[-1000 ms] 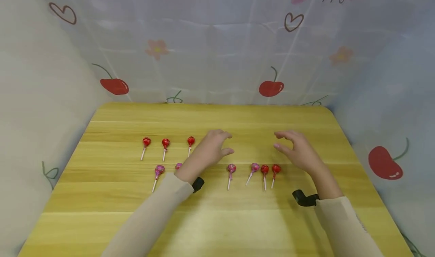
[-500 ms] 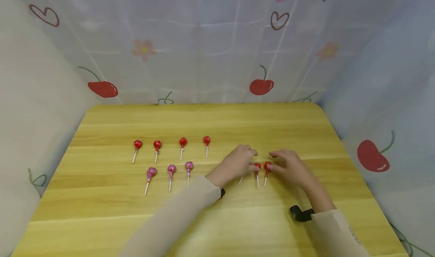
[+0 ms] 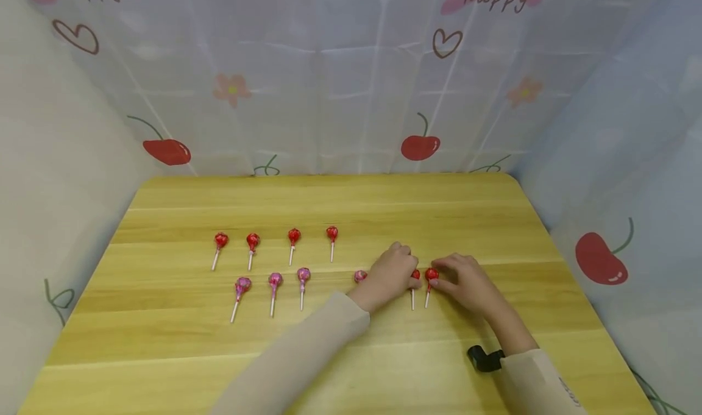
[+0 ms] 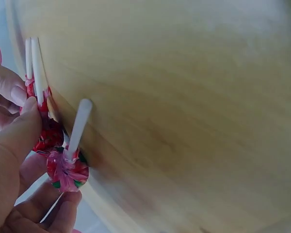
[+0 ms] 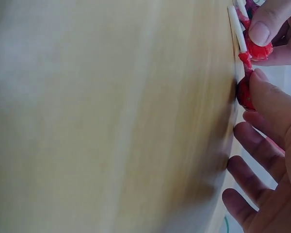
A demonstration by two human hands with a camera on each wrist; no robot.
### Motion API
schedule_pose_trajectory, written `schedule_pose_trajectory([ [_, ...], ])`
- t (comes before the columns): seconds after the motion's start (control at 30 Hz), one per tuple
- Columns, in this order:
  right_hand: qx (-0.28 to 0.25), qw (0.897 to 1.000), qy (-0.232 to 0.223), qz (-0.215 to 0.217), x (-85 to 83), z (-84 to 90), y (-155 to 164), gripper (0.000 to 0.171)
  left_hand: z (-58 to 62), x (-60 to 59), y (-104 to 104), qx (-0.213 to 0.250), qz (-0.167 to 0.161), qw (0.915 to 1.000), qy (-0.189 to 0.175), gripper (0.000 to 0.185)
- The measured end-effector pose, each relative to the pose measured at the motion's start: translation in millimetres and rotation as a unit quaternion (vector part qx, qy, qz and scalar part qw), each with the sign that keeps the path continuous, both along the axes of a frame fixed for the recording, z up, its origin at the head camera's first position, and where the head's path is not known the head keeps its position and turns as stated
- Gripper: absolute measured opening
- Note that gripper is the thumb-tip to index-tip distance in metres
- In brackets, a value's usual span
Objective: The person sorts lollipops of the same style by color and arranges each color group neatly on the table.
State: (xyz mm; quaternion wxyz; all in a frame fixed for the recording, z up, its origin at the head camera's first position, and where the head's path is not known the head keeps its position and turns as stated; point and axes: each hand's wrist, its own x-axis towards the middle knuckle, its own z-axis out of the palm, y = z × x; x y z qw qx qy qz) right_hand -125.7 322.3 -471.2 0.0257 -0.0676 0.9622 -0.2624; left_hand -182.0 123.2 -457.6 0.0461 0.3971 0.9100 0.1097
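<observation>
Lollipops lie in two rows on the wooden table (image 3: 351,366) in the head view: four red ones in the far row (image 3: 273,238) and three pink ones in the near row (image 3: 273,279), all with sticks pointing toward the person. A further pink lollipop (image 3: 359,275) peeks out just left of the left hand (image 3: 390,273), its stick hidden beneath the wrist. Two red lollipops sit between the hands; the left red lollipop (image 3: 415,275) is half covered by the left thumb, and the right red lollipop (image 3: 431,274) touches the fingertips of the right hand (image 3: 463,279). Cherry-printed cloth (image 3: 351,86) walls the table on three sides.

From the left wrist, the picture is tilted and blurred. The left thumb and forefinger pinch the red wrapper (image 4: 48,138), with two white sticks running up beside them. A pink lollipop (image 4: 67,170) lies loose just beside the curled fingers, untouched as far as can be told.

From the right wrist, the right thumb presses a red head (image 5: 244,92) against the table, while the other fingers stay spread and relaxed. The left hand's fingers (image 5: 269,24), cut off at the top corner, grip the neighbouring red lollipop (image 5: 258,49)
</observation>
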Motion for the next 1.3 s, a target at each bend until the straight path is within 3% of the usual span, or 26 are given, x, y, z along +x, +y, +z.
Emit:
schedule_pose_trajectory([
  [0.37, -0.031, 0.999, -0.002, 0.017, -1.8, 1.5, -2.0, 0.036, -0.1, 0.9, 4.0, 0.001, 0.01, 0.9998, -0.017, 0.027],
  [0.7, -0.03, 0.999, 0.002, 0.013, -2.3, -2.4, 0.0, 0.027, 0.4, 3.0, 6.8, -0.001, 0.029, 0.9993, -0.026, 0.027],
  [0.83, -0.057, 0.998, -0.005, 0.019, -4.4, -3.6, 2.2, 0.026, 3.0, 5.5, 7.4, -0.002, 0.033, 0.999, -0.029, 0.025],
  [0.97, -0.081, 0.996, -0.021, 0.028, -6.2, -3.0, 3.8, 0.027, 6.1, 6.2, 7.7, 0.026, 0.034, 0.998, -0.048, 0.026],
  [1.13, -0.085, 0.996, -0.027, 0.026, -6.8, -1.6, 3.5, 0.025, 14.0, -3.3, 6.4, 0.078, 0.035, 0.9944, -0.061, 0.027],
  [1.3, -0.084, 0.995, -0.046, 0.014, -7.0, -1.5, 4.0, 0.026, 31.8, -24.8, 0.5, 0.1, 0.054, 0.9911, -0.07, 0.028],
])
